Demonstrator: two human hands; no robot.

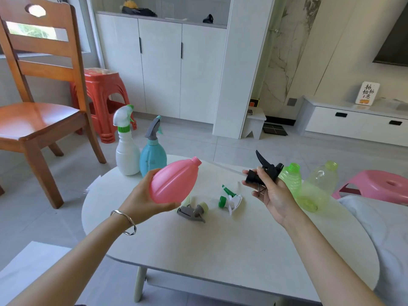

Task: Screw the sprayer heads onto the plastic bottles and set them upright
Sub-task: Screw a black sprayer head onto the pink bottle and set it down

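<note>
My left hand (143, 196) grips a pink plastic bottle (174, 181) by its base, tilted, with its open neck pointing up and right. My right hand (270, 191) holds a black sprayer head (265, 170) above the table, its clear dip tube pointing left toward the pink bottle. A white bottle with a white-green sprayer (127, 142) and a blue bottle with a grey sprayer (153, 149) stand upright at the table's far left. Two green bottles (291, 178) (324, 177) lie at the right without heads. A grey sprayer head (191, 213) and a white-green sprayer head (230, 198) lie loose on the table.
The white oval table (220, 246) carries everything. A wooden chair (37, 93) and a red stool (101, 93) stand at the left, a pink stool (379, 185) at the right. White cloth (379, 228) lies over the right edge.
</note>
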